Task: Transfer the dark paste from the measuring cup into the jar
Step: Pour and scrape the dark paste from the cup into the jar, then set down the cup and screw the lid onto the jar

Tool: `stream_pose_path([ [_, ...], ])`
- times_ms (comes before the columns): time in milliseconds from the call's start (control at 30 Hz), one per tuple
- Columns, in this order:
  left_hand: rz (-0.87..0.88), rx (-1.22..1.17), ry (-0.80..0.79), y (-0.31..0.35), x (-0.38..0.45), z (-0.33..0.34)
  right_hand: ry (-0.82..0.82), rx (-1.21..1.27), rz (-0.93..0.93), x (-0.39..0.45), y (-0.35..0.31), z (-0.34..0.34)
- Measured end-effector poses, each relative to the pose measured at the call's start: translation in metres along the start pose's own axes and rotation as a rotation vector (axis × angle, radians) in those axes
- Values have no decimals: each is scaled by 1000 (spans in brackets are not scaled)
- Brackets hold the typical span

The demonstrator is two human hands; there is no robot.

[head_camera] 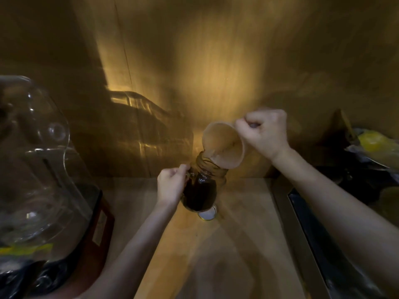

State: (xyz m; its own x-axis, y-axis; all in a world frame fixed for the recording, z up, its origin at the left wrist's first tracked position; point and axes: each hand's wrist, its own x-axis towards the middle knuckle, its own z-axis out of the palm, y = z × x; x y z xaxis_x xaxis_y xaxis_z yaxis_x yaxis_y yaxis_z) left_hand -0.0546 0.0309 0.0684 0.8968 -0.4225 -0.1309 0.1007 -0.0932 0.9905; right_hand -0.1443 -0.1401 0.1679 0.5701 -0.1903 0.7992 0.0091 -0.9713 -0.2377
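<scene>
Your left hand (pixel 172 184) is wrapped around the side of the glass jar (pixel 200 188), fingers curled closed against the glass just below its threaded neck. The jar stands on the wooden counter (pixel 237 244) and is filled with dark paste (pixel 198 195) up to about its shoulder; the neck above looks clear.

Your right hand (pixel 265 134) is closed in a fist on the handle of the measuring cup (pixel 224 145), above and just right of the jar. The cup is tipped steeply, its lip touching the jar's mouth and its open side turned toward you. Its inside shows only a thin brownish film; you cannot tell whether any paste is running at the lip.

Touching the jar's base on the near side lies a round metal lid (pixel 208 213), pale on its upturned face.

Well left of the jar stands a blender (pixel 38 169) with a clear pitcher on a dark red base; a pale label on the base is too blurred to read. Far right of the jar sits something yellow (pixel 375 143), indistinct.
</scene>
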Motion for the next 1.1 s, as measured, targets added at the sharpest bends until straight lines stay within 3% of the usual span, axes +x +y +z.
stream_pose_path([
  [267,-254,-27,-13,-77,-12,-10,111,431,1098,-119,34,35],
  [400,-360,-10,38,-111,-18,-14,160,488,1413,-168,34,52],
  [633,-461,34,95,-161,-27,-13,288,557,1608,-200,28,78],
  [967,-467,69,58,-185,-25,-13,357,527,1591,-255,30,87],
  [1100,-462,89,75,-191,-25,-11,309,481,1603,-268,34,87],
])
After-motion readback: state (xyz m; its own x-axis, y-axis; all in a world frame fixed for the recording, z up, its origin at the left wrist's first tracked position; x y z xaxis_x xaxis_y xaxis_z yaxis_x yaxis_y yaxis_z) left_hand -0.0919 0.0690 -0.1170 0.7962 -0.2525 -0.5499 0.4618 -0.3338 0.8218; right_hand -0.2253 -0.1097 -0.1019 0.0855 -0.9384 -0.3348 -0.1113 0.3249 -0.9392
